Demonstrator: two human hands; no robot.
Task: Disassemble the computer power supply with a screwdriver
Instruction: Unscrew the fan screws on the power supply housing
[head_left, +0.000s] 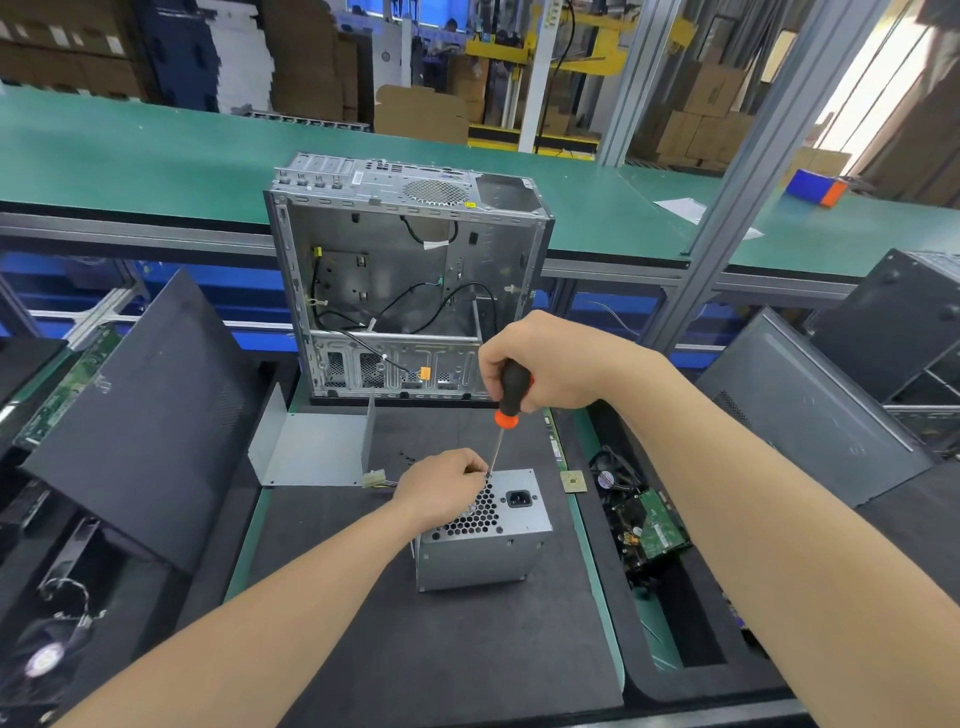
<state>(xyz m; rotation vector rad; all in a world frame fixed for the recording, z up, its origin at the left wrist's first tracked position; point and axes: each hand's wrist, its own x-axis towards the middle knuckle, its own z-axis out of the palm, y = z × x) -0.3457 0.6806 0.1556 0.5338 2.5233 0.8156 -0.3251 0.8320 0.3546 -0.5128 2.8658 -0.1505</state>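
Both bare forearms reach in from the near edge toward the power supply (483, 551), a grey metal box standing on the dark mat (441, 649) with its fan grille (475, 514) and power socket (519, 499) facing up. The left hand (441, 486) rests on the left part of that top face, its fingers curled and its fingertips pinched in around the lowest stretch of the screwdriver (506, 418) at the box's far-left top corner; whether a screw sits under them is hidden. The right hand (550, 358) is above and beyond the box, clenched round the black handle. What the coming move turns on is the tool's axis: the shaft runs steeply down to that corner, leaning so the handle lies beyond and a little right of the tip. Judging from this, a corner screw is being worked. The left hand is nearer and can only steady, while the right must do the turning, and the lean risks the bit slipping out unless the handle is brought more directly over the tip. Beyond the box to the left lies a bent metal cover (311, 447), a few small dark screws (408, 460) lie between the two, and farther back stands an open computer case (405, 270).
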